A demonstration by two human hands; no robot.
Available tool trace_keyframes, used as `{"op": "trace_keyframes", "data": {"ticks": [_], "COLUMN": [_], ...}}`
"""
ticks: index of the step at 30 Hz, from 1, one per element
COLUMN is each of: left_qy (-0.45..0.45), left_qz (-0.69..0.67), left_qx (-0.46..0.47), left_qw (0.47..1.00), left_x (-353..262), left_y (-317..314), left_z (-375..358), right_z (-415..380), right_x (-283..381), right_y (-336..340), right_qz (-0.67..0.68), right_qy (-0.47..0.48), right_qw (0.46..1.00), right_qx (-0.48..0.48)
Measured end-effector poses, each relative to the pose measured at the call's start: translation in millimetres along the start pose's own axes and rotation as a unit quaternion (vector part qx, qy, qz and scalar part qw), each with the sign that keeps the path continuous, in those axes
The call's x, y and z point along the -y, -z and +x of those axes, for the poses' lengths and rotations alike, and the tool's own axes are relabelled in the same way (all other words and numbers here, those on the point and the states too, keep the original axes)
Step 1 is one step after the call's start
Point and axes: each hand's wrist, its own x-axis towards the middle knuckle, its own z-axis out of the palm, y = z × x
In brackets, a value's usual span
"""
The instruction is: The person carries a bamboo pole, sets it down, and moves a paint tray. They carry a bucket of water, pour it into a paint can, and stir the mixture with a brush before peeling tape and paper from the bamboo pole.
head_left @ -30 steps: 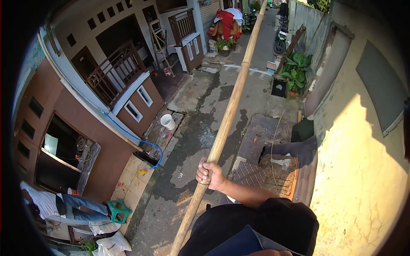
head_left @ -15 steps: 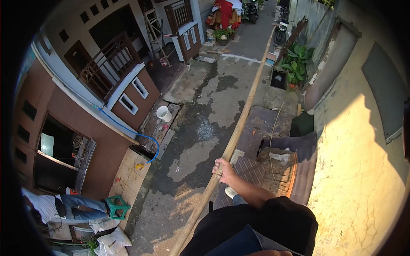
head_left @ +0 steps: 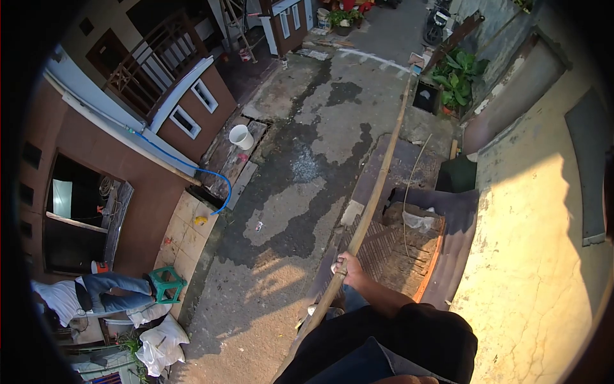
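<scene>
A long bamboo pole slants through the head view, from the far right side of the lane down past my black shirt. My right hand is closed around it in front of my body, fingers wrapped over the shaft. The pole's far tip lies near the planter box at the lane's right side in this view. Its lower end runs out at the bottom of the frame. Beneath my forearm shows a patterned mat. My left hand is out of view.
A white bucket stands by the left gutter, near a blue hose. A person is beside a green stool. Right of the pole lies a wooden-floored recess along a yellow wall. A motorcycle stands farther up.
My right hand has shifted right and slightly down in view with the pole. The pole's far tip now appears lower, away from the motorcycle. The view has tilted downward.
</scene>
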Motion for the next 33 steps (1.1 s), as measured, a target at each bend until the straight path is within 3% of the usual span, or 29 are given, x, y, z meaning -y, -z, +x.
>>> {"op": "trace_keyframes", "data": {"ticks": [7, 13, 19, 24, 28, 33], "left_qy": [-0.041, -0.082, -0.123, -0.151, -0.176, -0.205], "left_qz": [-0.002, -0.003, -0.009, -0.018, -0.031, -0.037], "left_qx": [0.049, 0.082, 0.106, 0.129, 0.142, 0.155], "left_qw": [0.998, 0.993, 0.987, 0.98, 0.974, 0.966], "left_x": [-33.6, -62.4, -87.1, -100.2, -104.3, -108.6], "left_y": [-23.2, -40.2, -64.1, -91.4, -115.3, -142.5], "left_z": [36.6, 68.3, 101.7, 130.3, 151.9, 177.2], "right_z": [16.9, 34.9, 54.2, 84.4, 110.7, 151.4], "right_x": [34.9, 74.1, 118.6, 167.9, 198.7, 218.6], "right_y": [25.6, 27.3, 19.6, 7.5, 4.8, 25.4], "right_qz": [-0.069, -0.056, -0.106, -0.279, -0.413, -0.462], "right_qy": [0.065, 0.056, 0.127, 0.177, 0.236, 0.239], "right_qw": [0.989, 0.991, 0.979, 0.928, 0.851, 0.81], "right_qx": [-0.113, -0.106, -0.123, -0.172, -0.221, -0.273]}}
